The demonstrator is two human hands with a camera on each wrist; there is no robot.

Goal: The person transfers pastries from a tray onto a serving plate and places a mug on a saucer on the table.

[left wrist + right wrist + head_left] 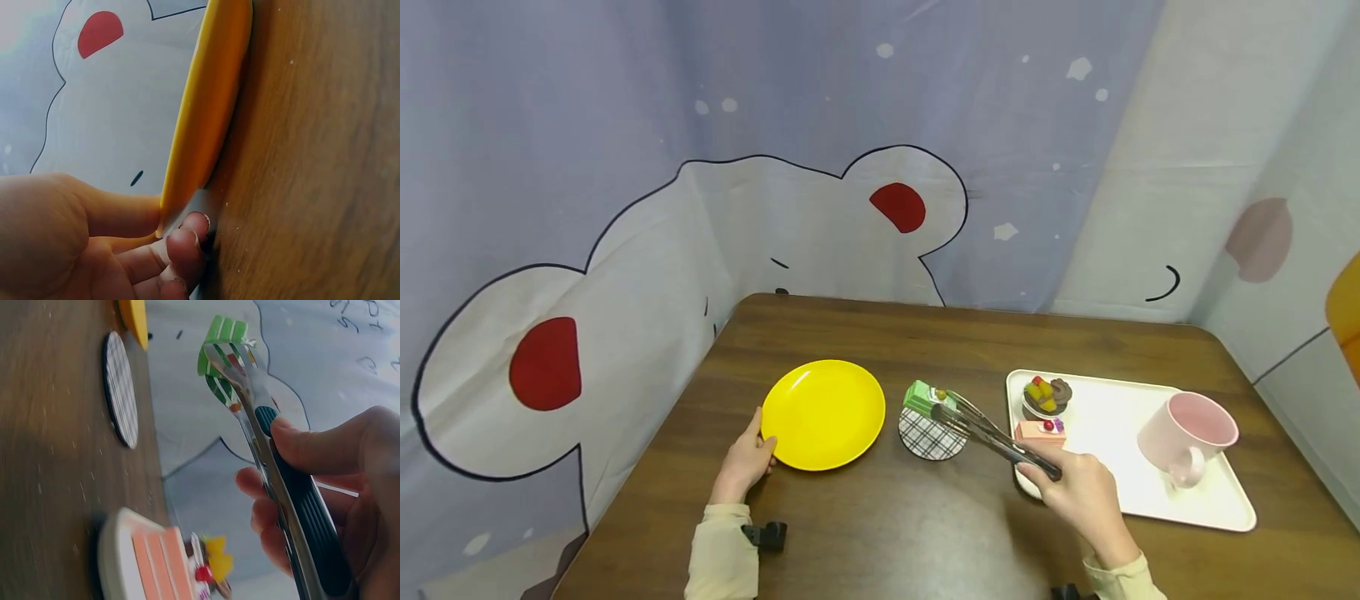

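The head camera looks forward and down from six o'clock over most of the bench (pixel 880 533). Both wrist cameras look from close in, tipped sideways: bench toward three o'clock in the left, nine in the right. All share the yellow plate (pixel 823 415); head and right share the tongs (pixel 290 472).

From here I cannot see the whole coaster (pixel 931 442), because the green cake (pixel 920 397) and tongs (pixel 1021 454) partly cover it; the right wrist view cuts off the tray (pixel 119 569)
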